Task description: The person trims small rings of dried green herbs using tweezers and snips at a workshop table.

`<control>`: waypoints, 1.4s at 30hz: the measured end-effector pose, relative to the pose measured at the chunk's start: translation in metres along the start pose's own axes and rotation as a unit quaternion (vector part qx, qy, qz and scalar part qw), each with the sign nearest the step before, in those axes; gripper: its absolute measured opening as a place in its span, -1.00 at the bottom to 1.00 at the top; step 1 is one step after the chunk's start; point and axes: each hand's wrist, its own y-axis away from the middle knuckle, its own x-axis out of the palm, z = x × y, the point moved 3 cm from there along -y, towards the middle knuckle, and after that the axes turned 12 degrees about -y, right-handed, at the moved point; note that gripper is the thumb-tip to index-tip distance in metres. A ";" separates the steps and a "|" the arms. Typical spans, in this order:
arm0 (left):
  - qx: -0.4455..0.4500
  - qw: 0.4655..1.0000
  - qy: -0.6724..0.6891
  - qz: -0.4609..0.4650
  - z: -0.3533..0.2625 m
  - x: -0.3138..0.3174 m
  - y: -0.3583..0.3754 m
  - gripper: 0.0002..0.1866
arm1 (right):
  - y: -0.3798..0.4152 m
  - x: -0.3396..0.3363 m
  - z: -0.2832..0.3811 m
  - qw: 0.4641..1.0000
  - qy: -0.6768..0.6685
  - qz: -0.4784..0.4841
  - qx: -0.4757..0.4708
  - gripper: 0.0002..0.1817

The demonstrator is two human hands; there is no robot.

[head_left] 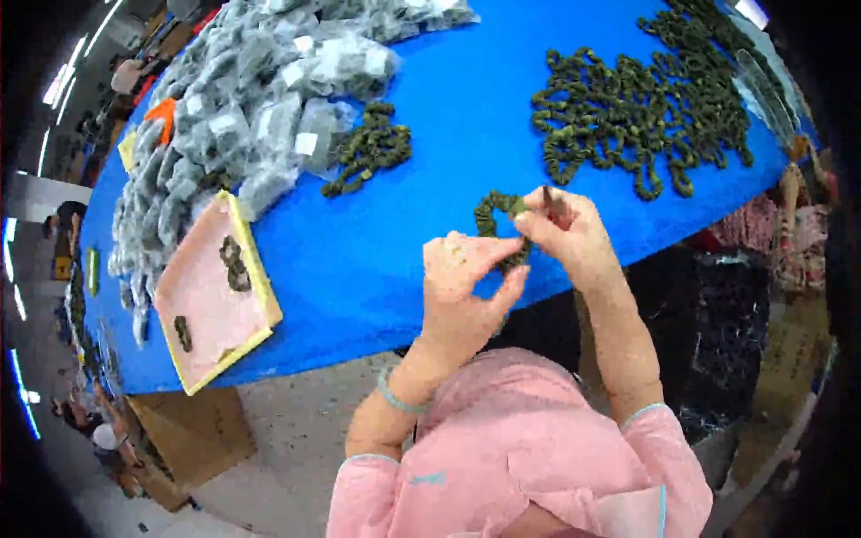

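Observation:
Between my two hands is a dark green scrunchie [487, 212], a gathered fabric loop, held above the near edge of the blue table [448, 117]. My left hand [466, 280] pinches its lower side between thumb and fingers. My right hand [567, 228] is closed on its upper right side. Something small and dark shows at the right fingers, too blurred to name. Part of the loop is hidden behind the fingers. Beyond my right hand lies a wide spread of similar scrunchies [619, 112], and a smaller cluster [375, 151] sits to the left.
Many clear bags [260, 117] with pale labels are heaped on the left. In front of them a pink-lined tray [208, 278] with yellow edges holds a few dark green pieces. A cardboard box [193, 435] stands below the table. An orange item [162, 118] lies among the bags.

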 end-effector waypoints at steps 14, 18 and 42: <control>-0.327 0.792 0.515 0.044 0.028 0.013 0.006 -0.82 | 0.006 0.004 0.000 0.977 0.100 -0.011 -0.186 -0.76; -0.316 0.778 0.543 -0.003 0.029 0.009 0.006 -0.82 | 0.018 0.002 0.008 0.919 0.259 -0.026 -0.295 -0.69; -0.106 0.994 0.021 -0.010 0.022 0.012 -0.006 -0.82 | -0.002 -0.007 -0.007 0.994 0.090 -0.035 -0.056 -0.87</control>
